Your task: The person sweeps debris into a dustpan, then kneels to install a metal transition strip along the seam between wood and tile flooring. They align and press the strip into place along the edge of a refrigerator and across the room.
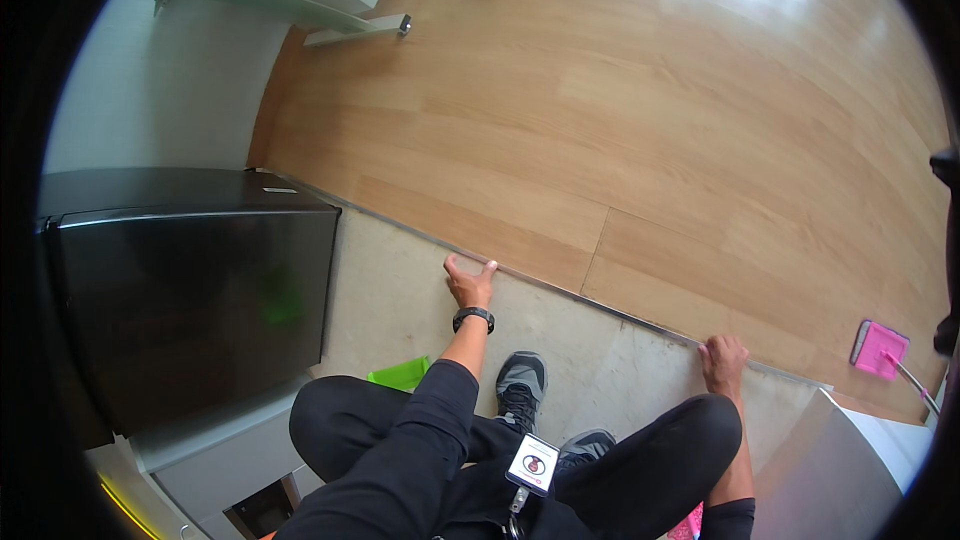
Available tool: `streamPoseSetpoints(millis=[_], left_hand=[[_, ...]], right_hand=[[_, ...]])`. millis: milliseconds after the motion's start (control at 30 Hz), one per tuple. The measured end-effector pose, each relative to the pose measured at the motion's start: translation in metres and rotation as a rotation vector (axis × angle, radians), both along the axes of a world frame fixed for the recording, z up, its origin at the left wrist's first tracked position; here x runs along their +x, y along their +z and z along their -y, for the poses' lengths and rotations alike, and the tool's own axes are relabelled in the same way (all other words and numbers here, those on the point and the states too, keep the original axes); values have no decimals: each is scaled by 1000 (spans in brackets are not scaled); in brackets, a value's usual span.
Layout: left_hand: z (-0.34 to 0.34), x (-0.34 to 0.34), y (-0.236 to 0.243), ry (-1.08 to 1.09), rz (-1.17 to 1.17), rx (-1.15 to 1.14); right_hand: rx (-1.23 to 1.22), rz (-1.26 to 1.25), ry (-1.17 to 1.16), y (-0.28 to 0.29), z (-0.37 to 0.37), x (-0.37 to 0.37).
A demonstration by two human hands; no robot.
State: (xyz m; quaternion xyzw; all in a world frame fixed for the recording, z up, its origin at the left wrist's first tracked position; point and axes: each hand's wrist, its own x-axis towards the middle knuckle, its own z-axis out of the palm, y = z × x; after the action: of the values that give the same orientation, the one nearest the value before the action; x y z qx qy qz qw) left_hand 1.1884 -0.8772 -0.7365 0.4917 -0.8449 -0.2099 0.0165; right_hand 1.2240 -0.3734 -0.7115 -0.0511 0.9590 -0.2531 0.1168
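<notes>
Head view shows our left grip (471,286) at the thin strip (600,304) edging the wooden floor (520,130), thumb and fingers apart. The strip runs between both grips; our right grip (724,368) curls at it, though we cannot tell whether it clamps. A green object (402,374) lies nearer us than the left grip; a pink long-handled tool (880,350) lies right of the right one.

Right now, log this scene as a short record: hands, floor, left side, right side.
Left hand: spread open, at the thin floor strip; contact unclear
Right hand: curled, farther right at the same strip
Floor: wood-look planks beyond the strip, pale surface on the near side
Left side: glossy black box-shaped unit; green object, partly hidden
Right side: pink flat-headed tool on the planks
</notes>
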Motion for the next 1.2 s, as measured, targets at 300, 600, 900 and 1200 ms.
streamPoseSetpoints(millis=[300,600,900,1200], left_hand=[[11,-23,34,-196,505,85],[43,-25,18,-350,574,113],[84,-20,-21,-516,470,82],[103,-27,-26,-527,655,29]], right_hand=[[80,103,-112,7,12,-9],[117,72,-110,2,13,-8],[203,-58,-282,1,-1,11],[270,8,-664,0,-88,57]])
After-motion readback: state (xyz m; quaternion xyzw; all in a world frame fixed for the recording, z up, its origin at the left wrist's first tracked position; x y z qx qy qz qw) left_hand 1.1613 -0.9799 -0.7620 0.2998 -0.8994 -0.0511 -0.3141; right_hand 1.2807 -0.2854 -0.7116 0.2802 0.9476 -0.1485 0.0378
